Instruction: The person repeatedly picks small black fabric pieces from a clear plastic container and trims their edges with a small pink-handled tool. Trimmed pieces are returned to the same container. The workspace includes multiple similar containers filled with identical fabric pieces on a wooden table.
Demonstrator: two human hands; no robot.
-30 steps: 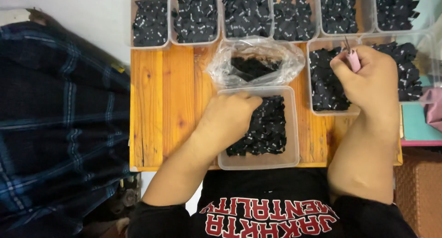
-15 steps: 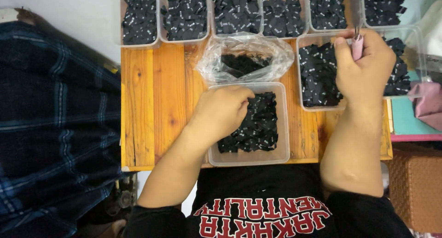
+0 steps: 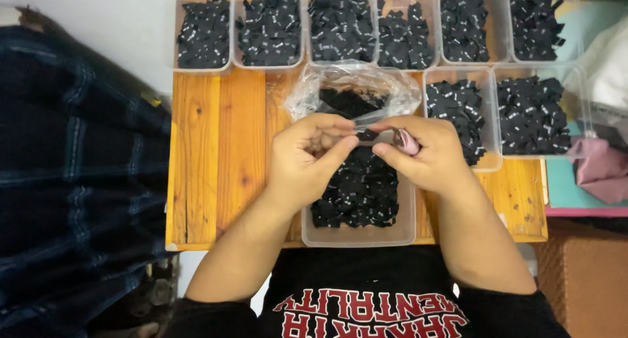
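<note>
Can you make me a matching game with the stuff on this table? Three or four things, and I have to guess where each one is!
Things:
1. plastic bag
2. pink tool
3. pink cloth
4. nearest tub

Places:
A. at the far right, off the wooden table
B. under both hands, full of small black pieces
C. in the right hand
D. just behind the hands, crumpled and clear

Pairs: 1-D, 2-C, 3-A, 4-B
</note>
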